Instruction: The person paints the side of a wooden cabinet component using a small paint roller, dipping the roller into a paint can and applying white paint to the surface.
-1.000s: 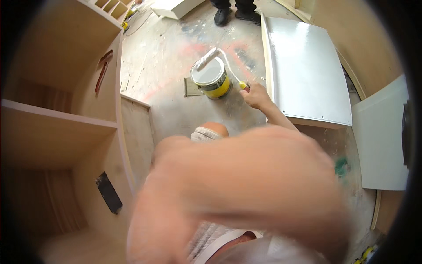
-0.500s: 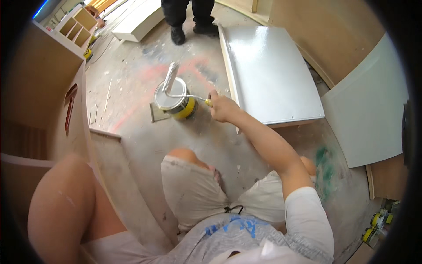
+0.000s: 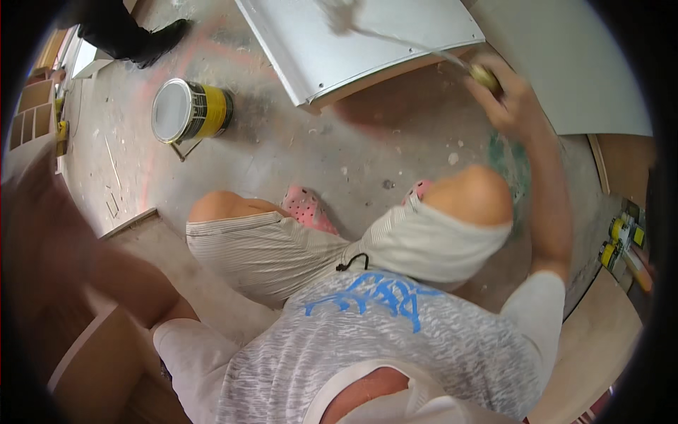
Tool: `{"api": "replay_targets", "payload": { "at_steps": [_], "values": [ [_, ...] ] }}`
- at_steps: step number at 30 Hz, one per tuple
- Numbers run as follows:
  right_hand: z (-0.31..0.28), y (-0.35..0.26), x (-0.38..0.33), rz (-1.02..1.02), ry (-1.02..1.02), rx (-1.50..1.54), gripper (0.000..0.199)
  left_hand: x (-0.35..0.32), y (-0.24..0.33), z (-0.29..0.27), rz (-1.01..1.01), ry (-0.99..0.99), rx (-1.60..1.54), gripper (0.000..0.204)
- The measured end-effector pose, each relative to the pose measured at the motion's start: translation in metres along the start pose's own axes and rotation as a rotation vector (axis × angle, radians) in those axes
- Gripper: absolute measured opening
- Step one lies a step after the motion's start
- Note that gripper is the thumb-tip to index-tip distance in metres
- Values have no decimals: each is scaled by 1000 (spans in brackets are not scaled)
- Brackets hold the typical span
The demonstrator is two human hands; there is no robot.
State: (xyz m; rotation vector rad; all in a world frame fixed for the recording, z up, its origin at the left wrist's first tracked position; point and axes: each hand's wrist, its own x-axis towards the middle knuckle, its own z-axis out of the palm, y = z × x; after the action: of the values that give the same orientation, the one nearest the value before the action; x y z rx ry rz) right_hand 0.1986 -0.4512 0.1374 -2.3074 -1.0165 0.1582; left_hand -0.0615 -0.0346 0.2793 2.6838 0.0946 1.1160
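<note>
My right hand [image 3: 512,99] is closed round the yellow handle of a paint roller [image 3: 402,41]. The roller's wire frame reaches left over a glossy white panel [image 3: 381,53], and its motion-smeared head is at the top of the view. Whether the head touches the panel I cannot tell. At far left my left hand [image 3: 46,205] is a blur beside a wooden cabinet, its fingers unreadable. A yellow and black paint can [image 3: 212,112] with a pale grey top stands on the floor, left of the panel.
Another person's dark shoe [image 3: 162,42] is beyond the can. A second pale panel [image 3: 579,71] leans at right, near small yellow cans [image 3: 618,230]. A wooden cabinet [image 3: 106,353] is at lower left, and a shelf unit [image 3: 32,116] farther off. My pink clogs [image 3: 308,208] are on the floor.
My right hand has carried the roller from over the can to over the white panel. My left hand has come into view, blurred. The whole view has turned, and the can now appears farther left.
</note>
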Motion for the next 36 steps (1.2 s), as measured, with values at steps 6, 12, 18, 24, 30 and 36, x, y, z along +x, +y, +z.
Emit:
{"api": "replay_targets", "payload": {
  "at_steps": [6, 12, 18, 24, 30, 36],
  "values": [
    [47, 97, -95, 27, -185, -81, 23, -78, -36, 167, -996, -1016, -432, 36],
    [161, 111, -51, -38, -438, -45, 25, -135, -30, 217, -769, -1394, -361, 48],
    [172, 155, -47, 30, -414, 25, 26, -166, 10, 236, -891, -1187, -227, 48],
    [170, 158, -60, 9, -321, 20, 26, -173, 26, 239, -1113, -528, -567, 50],
    [214, 107, -57, 19, -251, 45, 27, -152, 27, 239, -1278, -367, -818, 57],
    [183, 104, -70, 66, -174, -57, 28, -151, 22, 233, -1203, -419, -750, 63]
  ]
}}
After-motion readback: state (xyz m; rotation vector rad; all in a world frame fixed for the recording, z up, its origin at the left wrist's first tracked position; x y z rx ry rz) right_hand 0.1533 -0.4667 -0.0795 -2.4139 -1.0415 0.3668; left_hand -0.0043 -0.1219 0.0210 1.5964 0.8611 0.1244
